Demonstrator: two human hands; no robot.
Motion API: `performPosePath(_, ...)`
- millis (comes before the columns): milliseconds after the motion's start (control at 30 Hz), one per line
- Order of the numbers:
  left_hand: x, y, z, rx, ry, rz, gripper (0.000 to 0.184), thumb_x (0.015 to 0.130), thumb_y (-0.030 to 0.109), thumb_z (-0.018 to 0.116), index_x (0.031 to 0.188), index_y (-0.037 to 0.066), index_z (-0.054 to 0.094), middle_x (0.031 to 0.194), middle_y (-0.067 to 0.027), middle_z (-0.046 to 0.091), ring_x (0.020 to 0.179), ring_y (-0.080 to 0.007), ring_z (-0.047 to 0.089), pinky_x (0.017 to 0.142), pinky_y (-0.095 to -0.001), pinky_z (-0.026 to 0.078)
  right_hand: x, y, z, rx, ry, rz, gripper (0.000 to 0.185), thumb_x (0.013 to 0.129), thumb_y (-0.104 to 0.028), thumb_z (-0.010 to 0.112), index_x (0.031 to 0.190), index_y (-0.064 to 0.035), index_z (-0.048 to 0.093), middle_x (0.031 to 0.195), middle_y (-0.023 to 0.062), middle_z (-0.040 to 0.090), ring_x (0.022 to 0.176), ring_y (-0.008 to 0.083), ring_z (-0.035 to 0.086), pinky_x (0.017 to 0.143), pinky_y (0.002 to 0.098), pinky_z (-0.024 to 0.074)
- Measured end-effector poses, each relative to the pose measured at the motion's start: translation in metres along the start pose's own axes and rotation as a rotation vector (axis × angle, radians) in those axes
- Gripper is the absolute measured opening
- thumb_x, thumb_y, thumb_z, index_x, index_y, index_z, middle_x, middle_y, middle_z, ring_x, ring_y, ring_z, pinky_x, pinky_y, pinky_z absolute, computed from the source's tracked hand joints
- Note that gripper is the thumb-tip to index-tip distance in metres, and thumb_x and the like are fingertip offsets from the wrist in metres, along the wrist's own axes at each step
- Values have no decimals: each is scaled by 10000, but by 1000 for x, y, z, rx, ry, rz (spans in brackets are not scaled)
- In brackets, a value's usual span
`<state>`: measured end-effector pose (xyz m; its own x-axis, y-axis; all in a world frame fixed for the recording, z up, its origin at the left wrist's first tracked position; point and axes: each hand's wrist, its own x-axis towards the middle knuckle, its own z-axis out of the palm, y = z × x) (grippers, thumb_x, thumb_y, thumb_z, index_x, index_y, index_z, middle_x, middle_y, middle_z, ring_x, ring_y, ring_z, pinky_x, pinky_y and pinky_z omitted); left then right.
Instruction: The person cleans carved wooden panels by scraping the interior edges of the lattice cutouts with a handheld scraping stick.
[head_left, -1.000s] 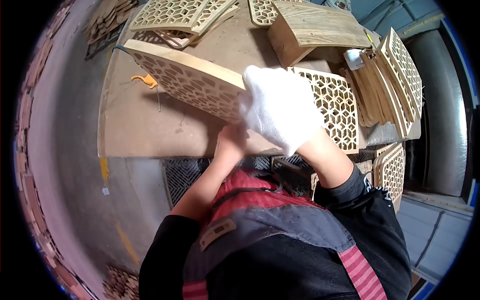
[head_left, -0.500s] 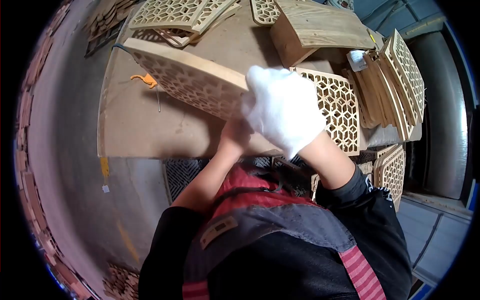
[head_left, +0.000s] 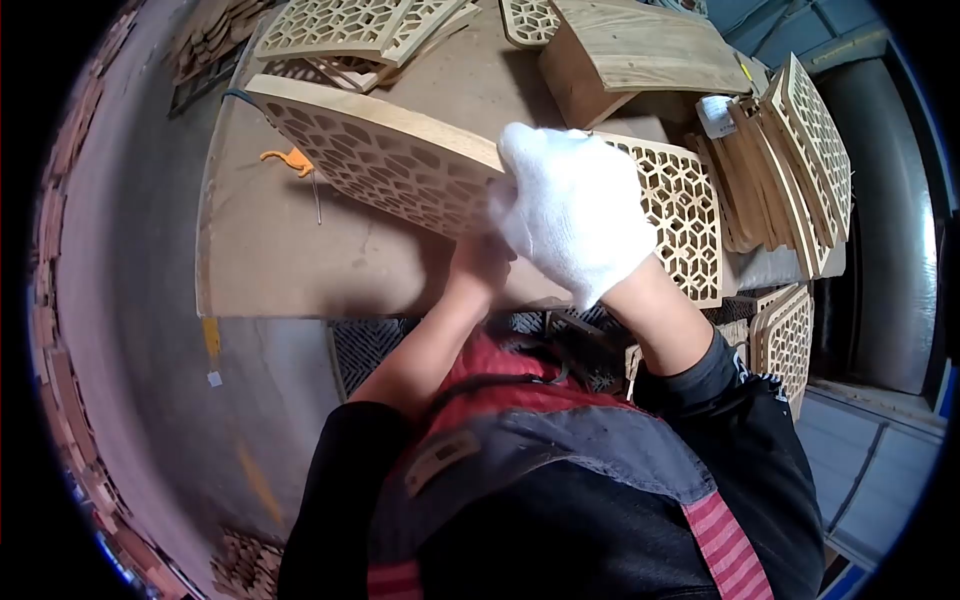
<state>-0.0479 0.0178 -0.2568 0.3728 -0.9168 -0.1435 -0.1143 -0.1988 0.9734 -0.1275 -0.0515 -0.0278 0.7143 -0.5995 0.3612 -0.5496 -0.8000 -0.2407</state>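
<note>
A wooden lattice panel (head_left: 375, 165) stands on its edge, tilted, over the brown table. My right hand (head_left: 575, 210), in a white glove, is closed at the panel's near right end. Just below it, my bare left hand (head_left: 482, 262) is at the panel's lower right corner, with its fingers mostly hidden behind the glove and in shadow. What the left fingers hold cannot be made out. An orange-handled tool (head_left: 290, 160) with a thin metal rod lies to the left of the panel.
Another lattice panel (head_left: 680, 225) lies right of my glove. Stacked curved wooden pieces (head_left: 765, 190) lean at the table's right. A curved wooden box (head_left: 655, 50) and more lattice panels (head_left: 340, 28) are at the back. Other panels (head_left: 783, 340) stand below the table's right edge.
Both hands have shifted slightly to the right along the panel's near end. The panel has stayed nearly in place.
</note>
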Motion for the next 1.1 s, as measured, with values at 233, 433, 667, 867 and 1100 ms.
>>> performPosePath(233,17,-50,10,229,-38,336,533,842,21,552,1355,-6,412,1076,-255,626,929,-349,647,826,-403,525,-3,-3,-1,29,23,-27,148,749,-119,622,746,-42,496,612,157,560,573,332,583,561,426,482)
performPosePath(433,-5,-20,-8,48,-148,43,459,819,-7,574,1270,-1,491,1135,-211,625,969,-312,646,834,-387,522,-4,-5,0,47,37,-16,147,758,-128,623,733,-33,514,612,169,560,571,349,582,561,424,492)
performPosePath(667,5,-25,-3,220,-13,335,484,874,88,560,1328,-23,434,1144,-203,612,1022,-269,624,835,-354,508,-5,-9,-5,37,-18,-20,167,741,-133,642,751,-40,505,620,160,555,600,356,583,577,428,489)
performPosePath(867,-7,24,-6,-436,-63,-21,410,960,169,464,1326,-11,431,1097,-145,622,927,-220,626,778,-332,507,0,-4,-3,32,-22,10,132,747,-136,624,735,-50,525,636,155,582,594,346,599,565,427,492)
performPosePath(1100,12,43,-4,-649,-188,-278,383,997,232,442,1315,19,426,1123,-101,568,974,-187,559,812,-320,467,0,-4,-3,33,-6,18,161,732,-137,640,727,-37,513,632,170,573,598,364,595,567,443,490)
